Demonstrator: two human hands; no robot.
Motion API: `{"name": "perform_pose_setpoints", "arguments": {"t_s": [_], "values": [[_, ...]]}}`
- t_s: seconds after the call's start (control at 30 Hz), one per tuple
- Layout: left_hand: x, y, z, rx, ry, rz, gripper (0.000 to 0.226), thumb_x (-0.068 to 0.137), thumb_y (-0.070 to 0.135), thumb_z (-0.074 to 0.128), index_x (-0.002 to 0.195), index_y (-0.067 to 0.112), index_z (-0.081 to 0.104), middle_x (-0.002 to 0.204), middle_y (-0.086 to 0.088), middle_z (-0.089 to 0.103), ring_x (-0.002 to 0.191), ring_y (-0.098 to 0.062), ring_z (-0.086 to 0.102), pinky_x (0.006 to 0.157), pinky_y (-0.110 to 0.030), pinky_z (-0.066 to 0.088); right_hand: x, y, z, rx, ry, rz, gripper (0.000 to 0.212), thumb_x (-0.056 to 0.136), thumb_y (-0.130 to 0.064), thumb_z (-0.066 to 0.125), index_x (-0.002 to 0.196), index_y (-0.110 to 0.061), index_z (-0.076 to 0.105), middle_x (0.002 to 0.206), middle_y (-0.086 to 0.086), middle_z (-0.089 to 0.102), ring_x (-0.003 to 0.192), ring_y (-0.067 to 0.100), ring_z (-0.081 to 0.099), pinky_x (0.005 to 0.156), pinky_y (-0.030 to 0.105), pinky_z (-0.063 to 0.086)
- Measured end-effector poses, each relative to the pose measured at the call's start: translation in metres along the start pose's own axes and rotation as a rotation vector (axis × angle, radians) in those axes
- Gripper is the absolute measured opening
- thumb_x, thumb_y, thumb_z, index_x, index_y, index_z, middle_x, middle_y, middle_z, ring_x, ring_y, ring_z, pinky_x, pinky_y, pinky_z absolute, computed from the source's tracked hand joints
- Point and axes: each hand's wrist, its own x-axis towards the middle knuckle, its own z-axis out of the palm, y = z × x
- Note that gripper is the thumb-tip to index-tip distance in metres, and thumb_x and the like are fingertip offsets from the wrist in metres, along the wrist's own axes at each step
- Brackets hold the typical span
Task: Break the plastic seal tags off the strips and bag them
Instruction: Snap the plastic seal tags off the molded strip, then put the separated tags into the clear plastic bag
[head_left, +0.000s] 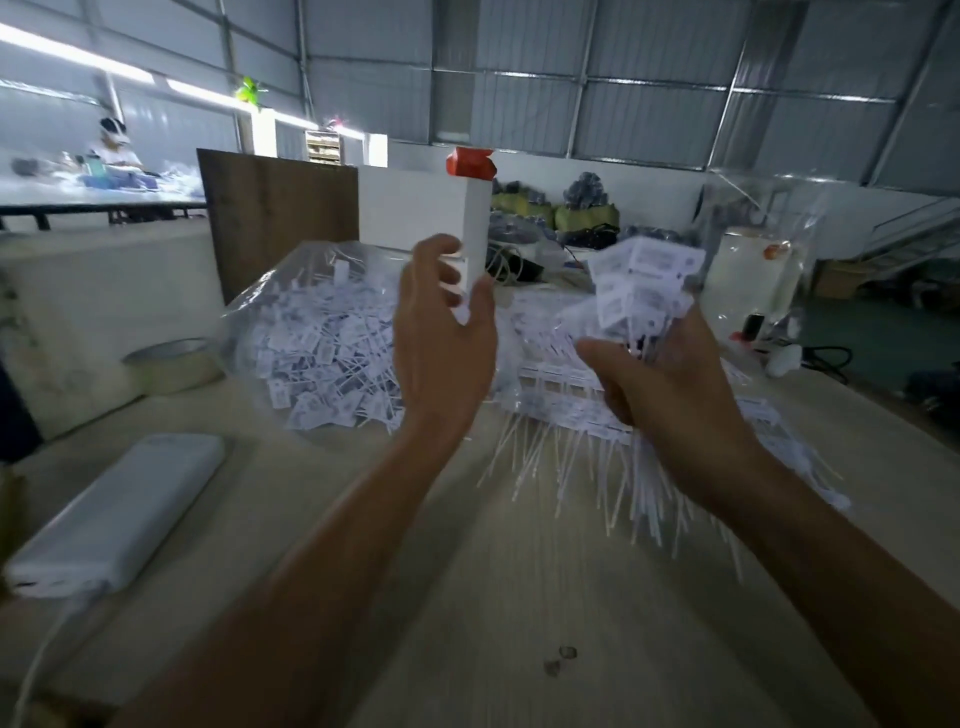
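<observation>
At the centre of the frame, the left hand (441, 332) is raised with fingers curled around a small white piece, too blurred to identify. To its right, the right hand (660, 374) grips a bundle of white seal tags (641, 280) on thin strips. Behind the left hand, a clear bag (322, 343) of loose tags lies on the pale counter (467, 597).
</observation>
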Motion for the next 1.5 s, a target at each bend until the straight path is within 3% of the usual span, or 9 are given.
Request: {"name": "perform_pose_setpoints", "arguments": {"t_s": [0.1,0.27,0.33,0.43,0.6,0.8,1.07,1.27,1.5], "values": [[0.034,-0.063,-0.034,0.513,0.083,-0.099,0.070,0.081,0.007,0.070,0.142,0.024,0.041,0.148,-0.007,0.041,0.134,-0.031,0.038,0.102,-0.046,0.040,0.038,-0.017,0.054,0.089,0.056,-0.123,0.029,0.094,-0.006,0.061,0.117,-0.018,0.049,0.082,-0.016,0.054,0.064,-0.006,0.052,0.060,0.012,0.039],[0.069,-0.138,-0.087,1.089,0.067,-0.107,0.095,0.078,0.016,0.074,0.154,0.028,0.017,0.161,-0.015,0.017,0.145,-0.039,0.020,0.113,-0.055,0.020,0.081,-0.014,0.160,0.102,0.140,-0.327,0.048,0.099,-0.005,0.052,0.141,0.008,0.033,0.068,-0.007,0.054,0.052,-0.001,0.050,0.049,0.017,0.043],[0.078,-0.155,-0.098,1.128,0.022,-0.176,0.069,0.082,0.012,0.067,0.145,0.021,0.039,0.148,-0.017,0.039,0.135,-0.039,0.034,0.108,-0.055,0.027,0.089,0.003,0.190,-0.017,0.036,-0.442,0.040,0.097,-0.002,0.050,0.132,0.013,0.040,0.070,0.004,0.059,0.053,0.006,0.057,0.048,0.024,0.048],[0.083,-0.172,-0.106,0.917,0.109,-0.203,0.014,0.088,0.009,0.061,0.101,0.008,0.067,0.103,-0.019,0.067,0.103,-0.040,0.057,0.090,-0.050,0.043,0.096,0.037,0.214,-0.277,-0.259,-0.687,0.038,0.094,-0.009,0.043,0.126,0.010,0.052,0.093,0.022,0.069,0.069,0.033,0.069,0.065,0.033,0.058],[0.099,-0.166,-0.109,0.648,0.405,-0.471,0.050,0.103,0.044,0.039,0.102,0.006,0.071,0.101,-0.018,0.071,0.097,-0.035,0.066,0.077,-0.039,0.050,0.123,0.096,0.215,-0.737,-0.632,-0.906,0.050,0.083,-0.014,0.062,0.133,-0.004,0.057,0.112,0.020,0.069,0.081,0.036,0.070,0.063,0.032,0.054],[0.108,-0.164,-0.105,0.425,0.475,-0.404,0.047,0.104,0.045,0.036,0.085,0.013,0.064,0.092,-0.010,0.070,0.086,-0.025,0.062,0.069,-0.031,0.037,0.183,0.113,0.230,-1.200,-0.520,-0.684,0.053,0.095,-0.016,0.050,0.144,-0.016,0.030,0.127,0.019,0.059,0.107,0.039,0.062,0.079,0.048,0.051],[0.106,-0.153,-0.091,0.302,0.479,-0.286,0.040,0.106,0.035,0.035,0.090,0.012,0.063,0.089,-0.004,0.064,0.082,-0.020,0.059,0.070,-0.035,0.049,0.224,0.115,0.302,-1.024,-0.633,-0.150,0.049,0.103,-0.029,0.040,0.150,-0.015,0.037,0.155,0.018,0.033,0.140,0.039,0.032,0.109,0.049,0.030],[0.111,-0.149,-0.097,0.368,0.568,-0.369,0.047,0.104,0.040,0.035,0.102,0.013,0.074,0.112,-0.007,0.059,0.104,-0.024,0.054,0.092,-0.043,0.047,0.231,0.131,0.278,-1.190,-0.635,-0.099,0.065,0.097,-0.059,0.041,0.155,-0.036,0.022,0.162,0.008,0.023,0.146,0.033,0.025,0.115,0.049,0.021],[0.097,-0.140,-0.087,0.286,0.477,-0.333,0.043,0.105,0.037,0.033,0.112,0.015,0.069,0.114,-0.004,0.060,0.102,-0.021,0.056,0.089,-0.045,0.049,0.249,0.110,0.310,-1.162,-0.814,0.081,0.053,0.098,-0.044,0.057,0.146,-0.025,0.046,0.142,0.003,0.052,0.125,0.023,0.053,0.100,0.033,0.043]]}}
